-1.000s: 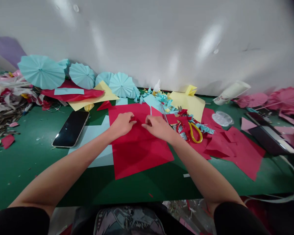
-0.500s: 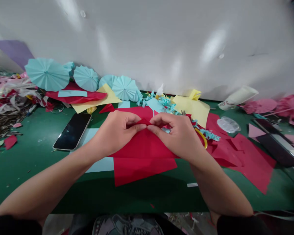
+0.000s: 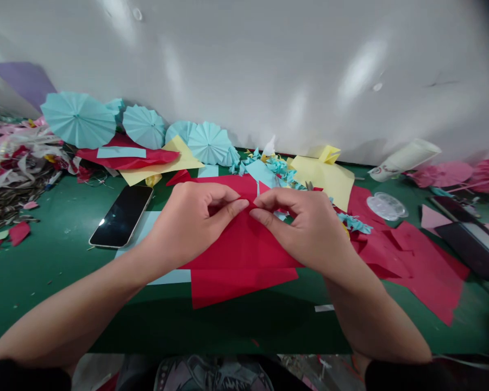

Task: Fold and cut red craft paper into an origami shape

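A sheet of red paper [image 3: 244, 244] is held up between both hands, its upper edge pinched near the middle. My left hand [image 3: 199, 220] grips it between thumb and forefinger. Close beside it, my right hand [image 3: 305, 222] pinches the same edge, the two thumbs almost touching. The fold between the fingertips is mostly hidden. Below the held sheet, another piece of red paper [image 3: 236, 285] lies on the green table [image 3: 269, 331], next to pale blue paper [image 3: 169, 277].
A phone [image 3: 121, 216] lies left of my hands. Pleated blue paper rounds [image 3: 209, 142] lean along the grey wall [image 3: 244, 65]. Yellow paper [image 3: 326, 174], a clear plastic lid [image 3: 387, 206], a paper cup [image 3: 405, 159] and red sheets [image 3: 424, 266] are at the right.
My right hand has shifted slightly right, and the fingertips of both hands are a little further apart along the paper's edge. The view has shifted slightly.
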{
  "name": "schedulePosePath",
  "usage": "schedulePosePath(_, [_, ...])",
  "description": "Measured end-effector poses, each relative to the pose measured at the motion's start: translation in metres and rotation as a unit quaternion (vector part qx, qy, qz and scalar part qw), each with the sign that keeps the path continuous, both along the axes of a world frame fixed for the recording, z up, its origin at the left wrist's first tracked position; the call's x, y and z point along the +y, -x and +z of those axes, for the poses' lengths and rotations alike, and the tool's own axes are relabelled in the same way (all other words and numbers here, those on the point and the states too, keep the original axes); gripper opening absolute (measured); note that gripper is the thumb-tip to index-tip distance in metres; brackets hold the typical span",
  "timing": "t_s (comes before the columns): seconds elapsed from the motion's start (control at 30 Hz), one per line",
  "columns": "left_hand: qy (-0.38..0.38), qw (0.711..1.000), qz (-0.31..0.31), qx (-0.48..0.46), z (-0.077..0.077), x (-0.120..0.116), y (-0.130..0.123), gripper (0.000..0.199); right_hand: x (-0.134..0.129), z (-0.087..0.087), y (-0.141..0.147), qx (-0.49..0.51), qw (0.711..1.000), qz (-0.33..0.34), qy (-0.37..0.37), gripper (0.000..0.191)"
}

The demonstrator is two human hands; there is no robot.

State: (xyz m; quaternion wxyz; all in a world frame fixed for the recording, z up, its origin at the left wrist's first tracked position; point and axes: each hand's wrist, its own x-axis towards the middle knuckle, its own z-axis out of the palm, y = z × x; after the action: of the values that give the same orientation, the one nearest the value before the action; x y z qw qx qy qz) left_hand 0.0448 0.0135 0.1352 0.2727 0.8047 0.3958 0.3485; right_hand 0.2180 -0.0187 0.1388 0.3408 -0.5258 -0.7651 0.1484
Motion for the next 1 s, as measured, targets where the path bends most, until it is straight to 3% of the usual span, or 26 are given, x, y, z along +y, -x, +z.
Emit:
schedulePosePath(0.67, [-0.023, 0.999, -0.005, 0.025, 0.0008, -0.0022, 0.0033, 0.029, -0.0048, 0.0055, 0.0016, -0.016, 1.000, 0.012, 0.008, 0.012])
schedulePosePath(0.9, [-0.034, 0.998, -0.042, 0.018, 0.0004, 0.0015, 0.0035, 0.024, -0.0043, 0.0051, 0.0003, -0.038, 0.999, 0.018, 0.005, 0.012])
schedulePosePath(1.0, [-0.072, 0.997, 0.005, 0.003, -0.0034, 0.0066, 0.0023, 0.026, -0.0014, 0.0048, -0.0047, -0.057, 0.998, -0.019, -0.024, 0.006])
